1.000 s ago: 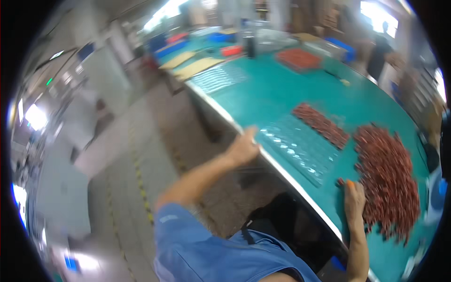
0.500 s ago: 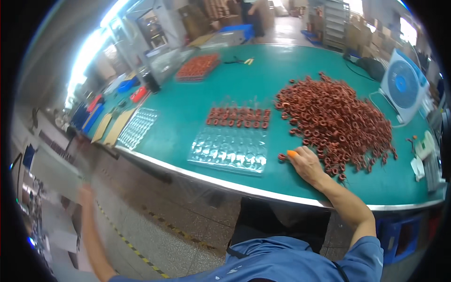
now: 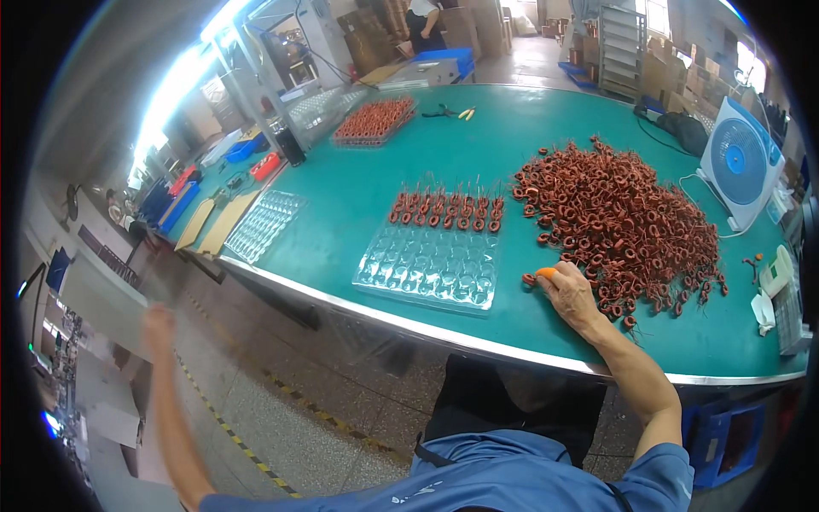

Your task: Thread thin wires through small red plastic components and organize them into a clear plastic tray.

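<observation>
My right hand (image 3: 570, 297) rests low on the bench at the front-left edge of the coil pile. Its fingers are curled together, and an orange cover (image 3: 546, 273) sits on one fingertip. A reddish-brown wire-wound ring coil (image 3: 529, 280) is at the fingertips. To the right spreads a big pile of the same coils (image 3: 627, 222) with wire leads. Left of the hand, a clear plastic tray (image 3: 425, 266) has coils (image 3: 446, 211) standing in its far rows, leads up; its near pockets hold none. My left hand (image 3: 159, 328), smeared by motion, is off the bench at far left.
A filled tray of coils (image 3: 374, 119) sits at the back, near pliers (image 3: 440, 111). Another clear tray (image 3: 266, 224) lies at the left edge. A blue fan (image 3: 739, 154) and a white bottle (image 3: 776, 271) stand at right. One person (image 3: 424, 26) is in the background.
The view has shifted slightly, moving the bench right in the picture. My right hand stays by the same coil; my left hand remains blurred at far left.
</observation>
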`<move>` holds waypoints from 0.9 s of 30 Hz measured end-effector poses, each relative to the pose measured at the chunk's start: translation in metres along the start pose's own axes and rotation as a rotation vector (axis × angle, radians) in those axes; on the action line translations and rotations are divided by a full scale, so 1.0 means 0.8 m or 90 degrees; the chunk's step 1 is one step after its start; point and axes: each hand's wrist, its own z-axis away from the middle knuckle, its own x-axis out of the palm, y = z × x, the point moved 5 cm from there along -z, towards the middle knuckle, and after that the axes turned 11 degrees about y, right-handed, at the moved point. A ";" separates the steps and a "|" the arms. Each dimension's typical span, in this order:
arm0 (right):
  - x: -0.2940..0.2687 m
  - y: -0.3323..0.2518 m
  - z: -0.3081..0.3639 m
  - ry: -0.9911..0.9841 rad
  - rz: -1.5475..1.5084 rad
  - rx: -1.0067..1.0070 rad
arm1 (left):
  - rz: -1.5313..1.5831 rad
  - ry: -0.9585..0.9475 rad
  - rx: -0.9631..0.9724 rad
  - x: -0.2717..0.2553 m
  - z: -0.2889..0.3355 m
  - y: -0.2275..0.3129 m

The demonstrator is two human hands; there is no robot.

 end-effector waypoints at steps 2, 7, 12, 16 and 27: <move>-0.007 0.009 0.002 0.014 -0.023 0.016 | 0.169 -0.192 -0.138 0.104 0.181 0.146; -0.020 -0.008 -0.013 0.041 -0.077 0.054 | 0.227 -0.546 0.026 0.197 0.416 0.313; -0.050 -0.096 -0.015 -0.055 -0.217 0.034 | 0.547 -0.659 -0.021 0.269 0.504 0.420; -0.056 -0.124 0.016 -0.048 -0.256 -0.005 | 0.739 -0.736 -0.182 0.303 0.542 0.473; -0.062 -0.110 0.055 -0.061 -0.378 0.268 | 0.709 -0.763 -0.142 0.310 0.568 0.500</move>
